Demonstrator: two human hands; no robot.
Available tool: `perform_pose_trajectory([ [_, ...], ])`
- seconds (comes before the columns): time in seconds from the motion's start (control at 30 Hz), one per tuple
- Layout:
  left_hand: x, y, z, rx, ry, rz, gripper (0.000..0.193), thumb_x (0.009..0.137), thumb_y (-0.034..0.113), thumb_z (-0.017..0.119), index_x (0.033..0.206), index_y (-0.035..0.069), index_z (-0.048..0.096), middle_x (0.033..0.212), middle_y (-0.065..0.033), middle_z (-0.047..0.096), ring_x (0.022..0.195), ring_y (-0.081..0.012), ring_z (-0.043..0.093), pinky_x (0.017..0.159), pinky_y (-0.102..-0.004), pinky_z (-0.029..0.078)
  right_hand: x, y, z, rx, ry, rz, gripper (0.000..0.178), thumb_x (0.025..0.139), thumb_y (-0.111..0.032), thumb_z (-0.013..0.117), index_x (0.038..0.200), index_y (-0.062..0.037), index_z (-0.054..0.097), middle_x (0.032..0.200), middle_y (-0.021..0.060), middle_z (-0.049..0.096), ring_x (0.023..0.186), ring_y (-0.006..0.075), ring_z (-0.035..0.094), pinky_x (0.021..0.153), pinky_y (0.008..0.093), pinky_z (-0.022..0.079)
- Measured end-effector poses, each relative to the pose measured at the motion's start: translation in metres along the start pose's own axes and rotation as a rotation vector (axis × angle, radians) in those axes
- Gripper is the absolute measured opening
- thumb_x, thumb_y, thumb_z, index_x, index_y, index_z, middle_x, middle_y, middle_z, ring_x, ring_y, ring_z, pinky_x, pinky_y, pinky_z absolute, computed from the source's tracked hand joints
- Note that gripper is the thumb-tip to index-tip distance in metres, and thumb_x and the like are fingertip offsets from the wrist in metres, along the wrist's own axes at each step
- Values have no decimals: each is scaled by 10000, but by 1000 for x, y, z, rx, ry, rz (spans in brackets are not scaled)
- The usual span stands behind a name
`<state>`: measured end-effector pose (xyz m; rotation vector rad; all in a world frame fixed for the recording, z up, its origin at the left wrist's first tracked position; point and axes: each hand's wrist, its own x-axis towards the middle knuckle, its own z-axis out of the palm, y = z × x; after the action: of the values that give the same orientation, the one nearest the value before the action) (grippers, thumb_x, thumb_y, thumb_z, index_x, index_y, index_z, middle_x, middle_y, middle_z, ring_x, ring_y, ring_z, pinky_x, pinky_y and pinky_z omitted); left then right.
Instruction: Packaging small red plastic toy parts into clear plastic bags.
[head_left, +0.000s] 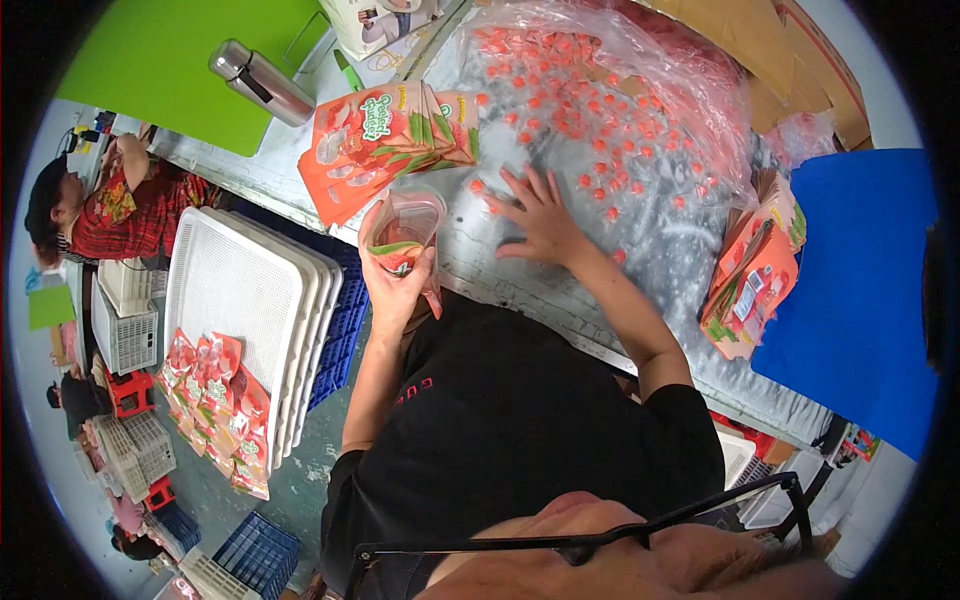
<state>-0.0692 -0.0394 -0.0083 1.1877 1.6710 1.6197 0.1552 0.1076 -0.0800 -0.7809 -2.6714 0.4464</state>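
My left hand (pixel 396 285) is wrapped round a clear plastic cup (pixel 424 204) and an orange-and-green printed pouch (pixel 397 256); how the two fit together is partly hidden by my fingers. On the metal tabletop my right hand (pixel 545 228) lies with its fingers spread, holding nothing. Small red wrapped pieces (pixel 611 214), perhaps sweets, are scattered around and beyond its fingertips, one or two of them close to the fingers. Just past my left hand a fanned stack of flat orange pouches (pixel 345 160) rests on the table.
A large clear plastic bag (pixel 690 90) spreads over the far table beside a cardboard box (pixel 800 70). More pouches (pixel 755 285) stand bundled at right, by a blue panel (pixel 850 290). A steel flask (pixel 262 84) stands far left. Stacked white trays (pixel 245 265) carry filled pouches (pixel 220 410).
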Motion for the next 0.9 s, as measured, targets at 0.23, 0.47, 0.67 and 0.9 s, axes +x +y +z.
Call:
perform_pose_trajectory([
  [0.23, 1, 8, 1, -26, -42, -28, 847, 718, -75, 731, 1453, 26, 322, 1417, -139, 439, 1244, -227, 500, 999, -335, 464, 44, -5, 32, 14, 59, -151, 604, 787, -451, 716, 1314, -187, 583, 1462, 61, 452, 1361, 336, 363, 1104, 552, 277],
  [0.47, 7, -5, -1, 95, -164, 102, 838, 704, -33, 730, 1445, -2, 341, 1441, -152, 425, 1308, -248, 456, 1075, -376, 395, 46, -12, 37, -16, 189, -284, 191, 744, -229, 726, 882, -141, 627, 937, 13, 539, 912, 210, 544, 676, 398, 504],
  [0.67, 11, 0, -6, 138, -70, 125, 851, 633, -15, 781, 1397, 17, 409, 1350, -142, 496, 1238, -285, 517, 1054, -389, 409, 38, -7, 46, 48, 165, -167, 137, 767, -178, 703, 759, -118, 580, 844, 36, 510, 795, 215, 583, 575, 358, 526],
  [0.9, 16, 4, -3, 292, -143, 165, 885, 596, 28, 840, 1391, 69, 453, 1305, -148, 508, 1197, -314, 522, 1031, -401, 416, 33, -26, 22, 21, 218, -171, 78, 813, -164, 675, 879, -142, 640, 856, 60, 545, 709, 252, 592, 603, 384, 526],
])
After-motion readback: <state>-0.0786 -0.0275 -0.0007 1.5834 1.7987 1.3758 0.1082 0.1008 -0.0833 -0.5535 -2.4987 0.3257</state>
